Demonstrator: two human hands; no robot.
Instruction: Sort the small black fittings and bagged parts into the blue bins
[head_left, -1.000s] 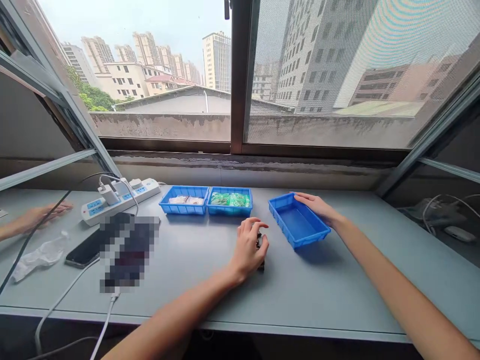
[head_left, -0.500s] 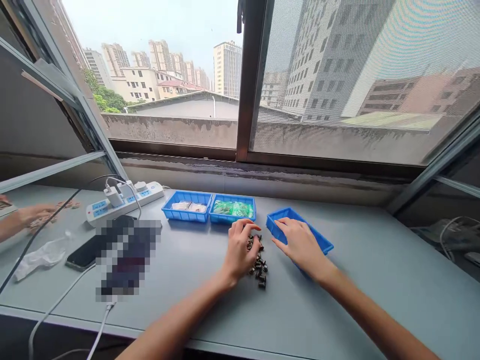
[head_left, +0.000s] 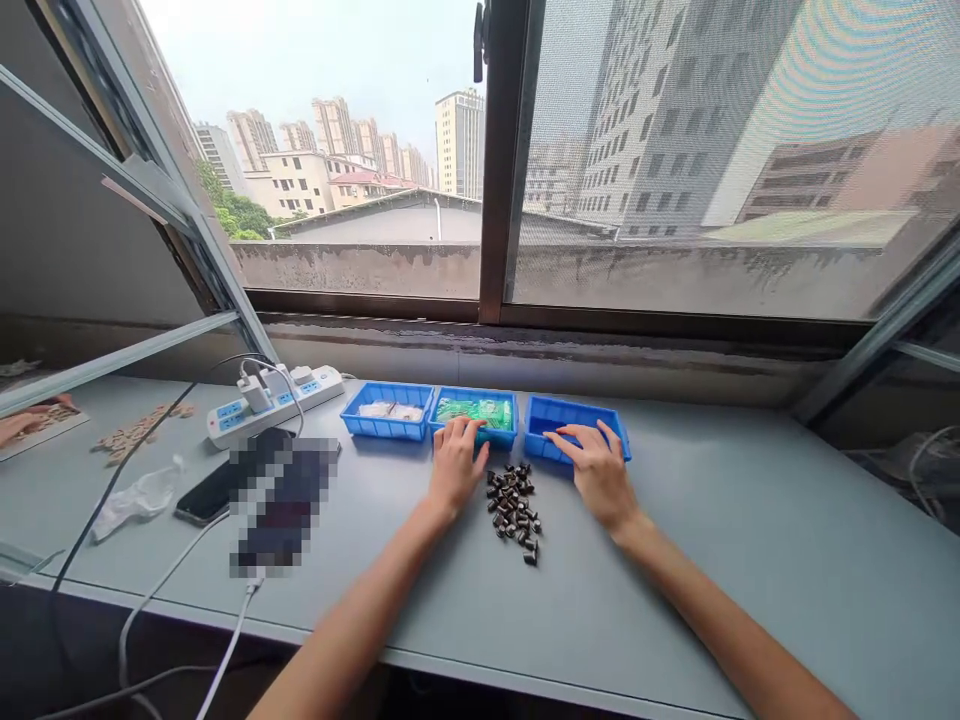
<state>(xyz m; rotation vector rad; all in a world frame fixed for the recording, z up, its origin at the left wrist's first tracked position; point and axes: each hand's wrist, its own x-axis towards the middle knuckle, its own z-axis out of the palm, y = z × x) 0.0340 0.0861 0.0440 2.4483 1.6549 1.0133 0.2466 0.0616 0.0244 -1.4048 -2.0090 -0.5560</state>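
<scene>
At the far left of the bench (head_left: 750,500), a co-worker's hand (head_left: 13,425) rests by a pale sheet (head_left: 52,432) bearing small tan pieces. More tan pieces (head_left: 142,430) lie scattered just beside it. Nearer the front edge is a crumpled clear plastic bag (head_left: 142,498), with a black cable (head_left: 124,478) running past. A white power strip (head_left: 274,413) with blue sockets and plugged-in adapters stands behind a black smartphone (head_left: 204,497) and a blurred-out dark device (head_left: 287,505), which has a white cable (head_left: 232,635) at its near end.

Next comes the left blue bin (head_left: 382,430), holding white packets (head_left: 390,410), then the middle blue bin (head_left: 502,437) with green packets (head_left: 491,412). The left hand (head_left: 454,465) is at that bin's near wall, released, thumb spread from the fingers. Just to its right, dark metallic cylindrical pieces (head_left: 514,505) lie in a loose heap on the bench, between the hands. The right hand (head_left: 600,478) has its fingers at the near rim of the right blue bin (head_left: 545,418); whether they are grasping it, I cannot tell.
</scene>
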